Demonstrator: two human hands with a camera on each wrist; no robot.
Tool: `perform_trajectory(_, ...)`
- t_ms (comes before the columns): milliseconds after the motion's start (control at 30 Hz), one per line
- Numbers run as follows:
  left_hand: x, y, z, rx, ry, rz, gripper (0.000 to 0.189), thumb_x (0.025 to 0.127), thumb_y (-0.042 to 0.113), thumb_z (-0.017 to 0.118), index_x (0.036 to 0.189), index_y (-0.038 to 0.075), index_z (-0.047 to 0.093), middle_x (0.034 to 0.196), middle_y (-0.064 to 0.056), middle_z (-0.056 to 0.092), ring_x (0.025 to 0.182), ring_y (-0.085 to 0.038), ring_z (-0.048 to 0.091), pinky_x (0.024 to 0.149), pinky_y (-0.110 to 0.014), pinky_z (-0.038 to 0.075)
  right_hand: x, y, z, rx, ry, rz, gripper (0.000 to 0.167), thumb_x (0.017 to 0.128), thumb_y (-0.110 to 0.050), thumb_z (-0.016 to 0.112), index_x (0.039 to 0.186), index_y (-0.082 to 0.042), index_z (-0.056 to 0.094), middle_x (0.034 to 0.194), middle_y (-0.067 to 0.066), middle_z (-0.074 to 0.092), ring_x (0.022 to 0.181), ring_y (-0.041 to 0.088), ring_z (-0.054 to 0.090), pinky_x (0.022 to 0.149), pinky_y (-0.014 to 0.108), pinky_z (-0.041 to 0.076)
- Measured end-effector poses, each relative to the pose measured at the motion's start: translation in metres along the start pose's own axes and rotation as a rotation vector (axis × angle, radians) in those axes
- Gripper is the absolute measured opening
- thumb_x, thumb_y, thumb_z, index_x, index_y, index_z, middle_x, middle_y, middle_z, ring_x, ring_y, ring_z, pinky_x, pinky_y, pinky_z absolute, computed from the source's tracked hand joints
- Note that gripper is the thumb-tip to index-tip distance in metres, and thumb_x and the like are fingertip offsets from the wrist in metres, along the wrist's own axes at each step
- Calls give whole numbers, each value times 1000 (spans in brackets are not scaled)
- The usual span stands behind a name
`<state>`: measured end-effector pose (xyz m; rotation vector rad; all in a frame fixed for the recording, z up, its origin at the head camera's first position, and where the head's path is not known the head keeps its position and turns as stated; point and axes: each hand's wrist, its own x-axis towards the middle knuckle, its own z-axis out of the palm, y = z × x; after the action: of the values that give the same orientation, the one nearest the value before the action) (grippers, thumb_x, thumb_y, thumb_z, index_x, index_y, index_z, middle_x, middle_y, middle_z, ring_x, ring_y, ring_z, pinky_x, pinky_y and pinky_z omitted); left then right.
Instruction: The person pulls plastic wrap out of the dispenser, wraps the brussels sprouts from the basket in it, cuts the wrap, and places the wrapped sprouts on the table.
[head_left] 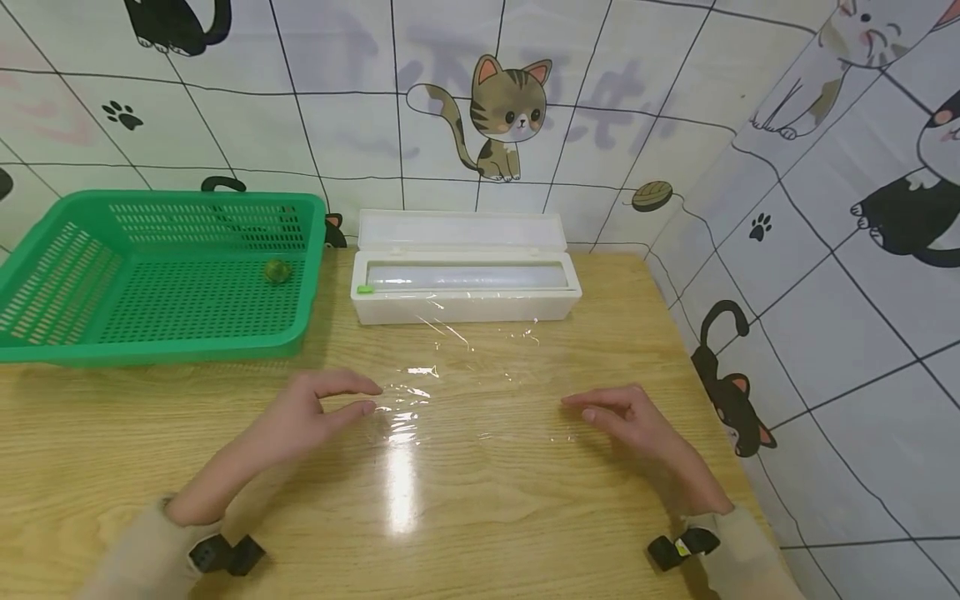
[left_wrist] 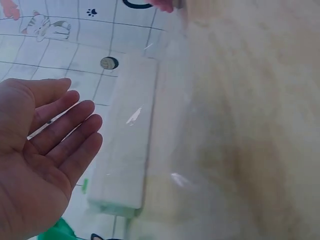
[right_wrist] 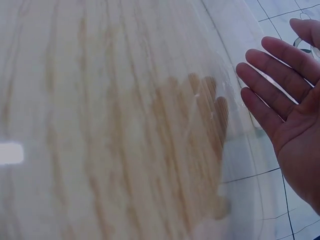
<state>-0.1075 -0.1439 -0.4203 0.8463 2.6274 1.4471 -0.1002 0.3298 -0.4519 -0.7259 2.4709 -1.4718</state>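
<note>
A clear sheet of cling film (head_left: 420, 392) runs from the front of a white cling film dispenser (head_left: 465, 308) over the wooden table. The dispenser's lid (head_left: 461, 229) is raised, with the film roll (head_left: 468, 277) showing inside and a small green slider (head_left: 365, 289) at the left of its edge. At the film's left side hovers my left hand (head_left: 318, 408), palm inward, fingers relaxed and gripping nothing. My right hand (head_left: 626, 417) is by the film's right side, its fingers (right_wrist: 277, 75) loosely extended and apart from the thumb. The film's exact borders are hard to see.
To the left of the dispenser stands a green plastic basket (head_left: 300, 343) holding a small round greenish item (head_left: 277, 271). A cat-patterned sheet (head_left: 600, 150) hangs behind the table (head_left: 480, 517) and along its right side.
</note>
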Motion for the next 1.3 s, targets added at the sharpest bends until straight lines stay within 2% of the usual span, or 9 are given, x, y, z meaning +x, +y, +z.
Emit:
perform_trajectory(133,8,8,-23,-8,70,19,20,91,2,77,108,11,79,107,1,76,106,-9,68,93,-20,53,0,0,1,-6,-6,11,23,98,4,62,118,6,73,118,16,73,114,11,67,99,17,48)
perform_trajectory(200,13,13,-39,-20,100,5,20,92,1,76,110,10,79,108,1,76,105,-7,68,89,-17,53,0,0,1,-9,-10,18,23,98,3,63,118,6,73,118,16,73,113,12,68,99,17,48)
perform_trajectory(400,35,19,-87,-67,209,-115,20,97,10,73,115,3,76,110,7,75,100,-3,69,81,-15,54,-1,2,2,-47,-5,40,22,97,1,64,117,3,74,117,14,74,112,19,69,99,16,46)
perform_trajectory(600,59,5,-125,-55,272,-225,30,97,23,75,120,4,75,106,19,73,96,1,69,80,-14,53,-4,5,3,-65,4,75,22,98,-2,64,116,0,76,116,10,75,113,17,68,100,15,43)
perform_trajectory(767,70,-13,-147,22,251,-315,36,97,35,73,124,11,75,105,23,71,100,2,63,80,-18,48,-5,8,6,-30,2,63,21,97,-1,65,115,-1,76,116,9,75,113,12,67,101,15,43)
perform_trajectory(900,79,-30,-155,70,199,-386,43,96,43,72,128,14,73,109,20,70,108,-3,57,86,-28,46,-8,11,9,9,-1,55,21,95,0,69,114,-3,77,118,11,74,116,11,65,102,16,43)
perform_trajectory(1100,88,-54,-164,62,164,-462,50,96,48,70,134,14,69,117,14,68,120,-20,54,99,-48,44,-11,12,12,14,-7,71,22,93,-2,74,115,-5,78,124,11,72,121,17,64,104,17,42)
perform_trajectory(1200,91,-62,-167,56,145,-490,54,97,47,68,138,11,65,129,2,65,128,-31,50,104,-57,41,-12,13,12,15,-3,81,24,93,-3,75,116,-5,78,125,10,72,122,16,64,104,17,42)
perform_trajectory(1300,95,-71,-169,79,82,-508,59,100,45,66,143,6,59,142,-14,59,134,-41,45,107,-64,37,-12,15,13,19,3,58,23,92,-1,75,114,-3,78,123,14,72,121,16,64,104,16,42)
